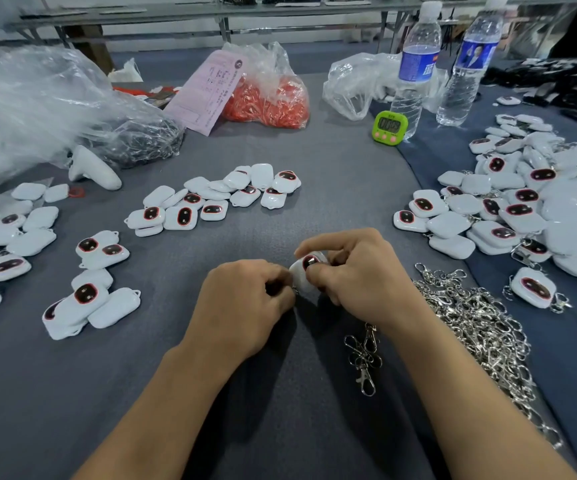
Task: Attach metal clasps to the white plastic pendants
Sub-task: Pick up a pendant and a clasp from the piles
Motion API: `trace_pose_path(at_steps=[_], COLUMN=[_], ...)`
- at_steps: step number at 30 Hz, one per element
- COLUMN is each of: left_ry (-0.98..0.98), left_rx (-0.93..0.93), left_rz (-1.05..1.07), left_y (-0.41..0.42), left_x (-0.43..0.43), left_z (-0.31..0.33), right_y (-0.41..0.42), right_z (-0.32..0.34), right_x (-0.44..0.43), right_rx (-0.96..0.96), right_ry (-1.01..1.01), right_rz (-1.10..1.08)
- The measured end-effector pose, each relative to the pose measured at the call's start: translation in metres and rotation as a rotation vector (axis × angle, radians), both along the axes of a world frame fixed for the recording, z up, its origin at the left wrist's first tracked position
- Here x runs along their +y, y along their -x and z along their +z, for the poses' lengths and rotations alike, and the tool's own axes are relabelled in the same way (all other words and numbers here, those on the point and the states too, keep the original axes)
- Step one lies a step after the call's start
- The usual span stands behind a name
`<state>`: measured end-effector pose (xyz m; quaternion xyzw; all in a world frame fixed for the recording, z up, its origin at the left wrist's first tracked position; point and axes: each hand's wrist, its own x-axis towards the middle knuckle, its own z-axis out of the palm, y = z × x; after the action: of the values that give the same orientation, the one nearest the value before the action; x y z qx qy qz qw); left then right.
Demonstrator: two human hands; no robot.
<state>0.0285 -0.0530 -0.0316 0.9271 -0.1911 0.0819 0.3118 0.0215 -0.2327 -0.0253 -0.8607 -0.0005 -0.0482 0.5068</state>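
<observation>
1. Right hand (356,275) pinches one white pendant (306,271) over the counter (280,410); left hand (245,299), its grip curled, pinches a clasp (294,291) at its lower corner, mostly hidden.
2. Right of that pendant lie loose clasps (477,327), then a clasped pile (529,209).
3. Left and beyond it, bare pendants (218,199) wait: seemingly about half remains.

Bare cloth (342,202) between pendant heaps (179,216)

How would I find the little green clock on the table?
Find the two water bottles at the far side of the grey table. The clock sits just in front of the bottle nearer the middle. It is the only bright green thing, with a dark number screen and pink buttons.
</observation>
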Motion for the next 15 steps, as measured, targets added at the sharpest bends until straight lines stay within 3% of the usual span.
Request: trace_pose_path(at_steps=[10, 15], left_ry=[0.013, 0.289], left_rx=[-0.073, -0.006], left_rz=[0.039, 0.06], left_y=[0.0001, -0.0011], left_x=[0.0008, 0.0007], left_z=[-0.0045, -0.002], right_y=[0.0018, 0.0013], right_z=[-0.0021, 0.0029], right_x=[0.0017, 0.0024], right_rx=[0.102, 0.175], right_ry=[-0.191, -0.501], right_rz=[0.022, -0.045])
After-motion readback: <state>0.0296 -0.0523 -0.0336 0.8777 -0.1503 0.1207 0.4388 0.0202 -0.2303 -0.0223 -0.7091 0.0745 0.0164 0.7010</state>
